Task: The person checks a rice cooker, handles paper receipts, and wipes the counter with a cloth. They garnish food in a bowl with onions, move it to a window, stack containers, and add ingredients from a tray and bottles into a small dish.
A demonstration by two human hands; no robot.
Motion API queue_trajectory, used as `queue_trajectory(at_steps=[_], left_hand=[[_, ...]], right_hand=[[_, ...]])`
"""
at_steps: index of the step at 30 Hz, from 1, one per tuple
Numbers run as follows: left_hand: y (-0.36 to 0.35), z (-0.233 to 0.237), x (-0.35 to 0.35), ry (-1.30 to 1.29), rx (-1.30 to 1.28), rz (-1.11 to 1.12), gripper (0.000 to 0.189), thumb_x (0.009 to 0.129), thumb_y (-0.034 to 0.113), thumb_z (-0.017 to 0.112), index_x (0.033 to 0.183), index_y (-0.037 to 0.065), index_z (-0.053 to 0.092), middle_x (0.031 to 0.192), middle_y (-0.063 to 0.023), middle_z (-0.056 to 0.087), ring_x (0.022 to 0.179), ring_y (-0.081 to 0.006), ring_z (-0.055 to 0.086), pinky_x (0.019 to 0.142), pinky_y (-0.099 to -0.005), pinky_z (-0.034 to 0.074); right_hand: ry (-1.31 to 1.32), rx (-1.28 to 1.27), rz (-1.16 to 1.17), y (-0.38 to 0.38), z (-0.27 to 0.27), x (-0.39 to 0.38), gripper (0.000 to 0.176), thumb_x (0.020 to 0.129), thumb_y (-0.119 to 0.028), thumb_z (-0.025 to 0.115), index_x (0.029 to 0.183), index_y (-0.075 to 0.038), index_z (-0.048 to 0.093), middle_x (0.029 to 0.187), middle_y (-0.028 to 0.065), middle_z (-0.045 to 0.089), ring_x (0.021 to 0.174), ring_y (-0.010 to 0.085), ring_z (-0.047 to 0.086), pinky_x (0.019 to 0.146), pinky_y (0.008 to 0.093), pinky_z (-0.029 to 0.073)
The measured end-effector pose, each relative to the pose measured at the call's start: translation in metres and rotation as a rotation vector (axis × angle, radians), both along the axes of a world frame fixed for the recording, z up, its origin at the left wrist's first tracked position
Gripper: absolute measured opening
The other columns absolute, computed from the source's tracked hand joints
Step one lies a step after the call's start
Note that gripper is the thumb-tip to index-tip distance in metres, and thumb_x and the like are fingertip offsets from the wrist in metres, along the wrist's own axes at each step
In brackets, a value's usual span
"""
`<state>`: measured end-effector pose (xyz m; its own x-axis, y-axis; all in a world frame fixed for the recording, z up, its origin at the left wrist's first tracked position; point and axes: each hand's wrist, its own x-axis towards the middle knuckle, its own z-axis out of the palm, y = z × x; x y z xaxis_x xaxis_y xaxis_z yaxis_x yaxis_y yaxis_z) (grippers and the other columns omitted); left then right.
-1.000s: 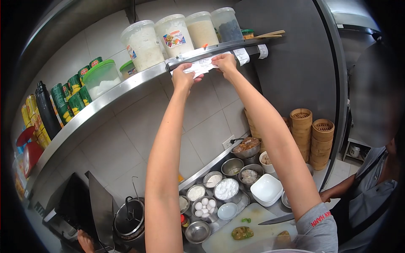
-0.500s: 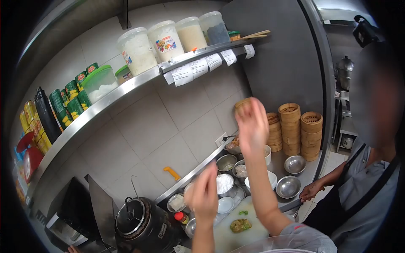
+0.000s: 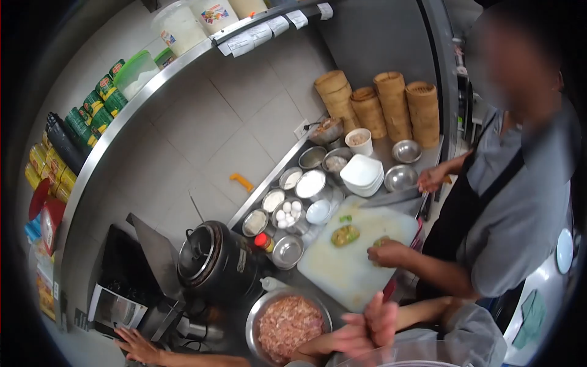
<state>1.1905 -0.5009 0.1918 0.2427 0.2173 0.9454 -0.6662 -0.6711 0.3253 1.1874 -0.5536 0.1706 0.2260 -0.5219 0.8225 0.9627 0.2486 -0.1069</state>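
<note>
My left hand (image 3: 350, 336) and my right hand (image 3: 381, 318) are close together at the bottom of the view, in front of my body. Fingers are stretched out on both, blurred by motion, and neither hand shows anything in it. My left forearm passes over the rim of a large metal bowl (image 3: 250, 330) of raw chopped meat (image 3: 288, 325). Just beyond my hands lies a white cutting board (image 3: 324, 269) with a greenish-brown chopped mound (image 3: 345, 235) and small green bits (image 3: 345, 218).
At right a co-worker (image 3: 489, 202) holds a wide blade (image 3: 391, 199), the other hand at food on the board. Another person's hand (image 3: 137, 347) reaches in at lower left. Bowls, eggs (image 3: 287, 214), a black pot (image 3: 217, 260) and bamboo steamers (image 3: 391, 107) line the counter.
Both my hands have come down from in front of the wall to the bottom of the view. The view has tilted downward, and the co-worker now leans over the board with the blade.
</note>
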Motion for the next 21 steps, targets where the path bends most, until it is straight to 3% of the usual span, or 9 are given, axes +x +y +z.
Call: queue_trajectory(at_steps=[2,4,6,7,10,13,15,18,21], left_hand=[[-0.019,-0.022,-0.013,0.079,0.045,-0.151,0.034,0.084,0.023,0.043,0.107,-0.002,0.044,0.101,-0.0123,0.044,0.09,-0.0186,0.037,0.077,-0.0333,0.028],[-0.043,-0.042,-0.025,0.159,0.073,-0.303,0.039,0.084,0.026,0.041,0.11,-0.002,0.042,0.106,-0.0127,0.042,0.095,-0.0192,0.035,0.081,-0.0344,0.026],[-0.067,-0.055,-0.035,0.21,0.093,-0.445,0.043,0.085,0.03,0.039,0.114,-0.002,0.039,0.111,-0.013,0.039,0.1,-0.0198,0.032,0.084,-0.0356,0.025],[-0.083,-0.061,-0.038,0.239,0.112,-0.515,0.045,0.085,0.031,0.038,0.115,-0.002,0.038,0.113,-0.0132,0.038,0.102,-0.0201,0.031,0.086,-0.0361,0.024],[-0.108,-0.054,-0.04,0.239,0.123,-0.619,0.051,0.086,0.036,0.034,0.12,-0.002,0.035,0.12,-0.0137,0.035,0.11,-0.021,0.028,0.092,-0.0378,0.021],[-0.109,0.012,-0.031,0.104,0.031,-0.65,0.057,0.087,0.041,0.031,0.125,-0.002,0.031,0.128,-0.0142,0.031,0.117,-0.022,0.024,0.097,-0.0394,0.018],[-0.092,0.088,-0.037,-0.137,-0.108,-0.653,0.061,0.088,0.044,0.029,0.128,-0.001,0.029,0.132,-0.0145,0.029,0.123,-0.0226,0.022,0.101,-0.0406,0.016],[-0.044,0.174,-0.087,-0.586,-0.22,-0.539,0.067,0.089,0.049,0.026,0.133,-0.001,0.025,0.14,-0.015,0.025,0.13,-0.0235,0.019,0.106,-0.0422,0.014],[0.022,0.184,-0.187,-0.875,-0.12,-0.367,0.065,0.088,0.05,0.027,0.131,0.001,0.033,0.134,-0.0146,0.038,0.126,-0.0235,0.031,0.106,-0.044,0.016]], right_hand=[[-0.024,0.002,-0.002,-0.014,-0.008,-0.034,0.038,0.085,-0.032,0.053,0.117,-0.011,0.055,0.123,0.0067,0.051,0.114,0.0161,0.049,0.098,0.0392,0.033],[-0.516,0.47,0.156,0.01,-0.019,-0.052,0.049,0.09,-0.041,0.04,0.13,-0.013,0.043,0.137,0.0111,0.037,0.13,0.0198,0.027,0.104,0.0525,0.016],[-0.872,0.444,0.917,-0.005,-0.047,-0.067,0.054,0.09,-0.041,0.04,0.135,-0.011,0.032,0.142,0.0105,0.023,0.133,0.0227,0.02,0.107,0.0462,0.014],[-0.842,0.394,0.877,-0.012,-0.045,-0.075,0.055,0.09,-0.042,0.039,0.135,-0.011,0.03,0.143,0.0106,0.021,0.133,0.0224,0.018,0.107,0.0453,0.013],[-0.368,0.106,0.326,-0.039,-0.03,-0.08,0.06,0.091,-0.045,0.035,0.136,-0.008,0.022,0.144,0.0109,0.015,0.134,0.0214,0.012,0.107,0.0424,0.008],[0.123,-0.172,0.213,-0.056,-0.02,-0.074,0.064,0.091,-0.047,0.031,0.138,-0.006,0.014,0.146,0.0112,0.009,0.135,0.0204,0.006,0.108,0.0395,0.003],[0.476,-0.293,0.349,-0.06,-0.033,-0.076,0.067,0.092,-0.049,0.028,0.139,-0.005,0.009,0.146,0.0114,0.005,0.135,0.0197,0.002,0.108,0.0375,0.0],[1.075,-0.276,0.929,-0.06,-0.094,-0.101,0.072,0.092,-0.052,0.024,0.14,-0.003,0.002,0.148,0.0118,-0.001,0.136,0.0187,-0.004,0.109,0.0346,-0.005],[1.287,-0.228,1.378,-0.071,-0.115,-0.134,0.079,0.088,-0.06,0.024,0.141,-0.005,0.005,0.148,0.0111,0.002,0.137,0.0211,-0.001,0.109,0.0364,-0.003]])
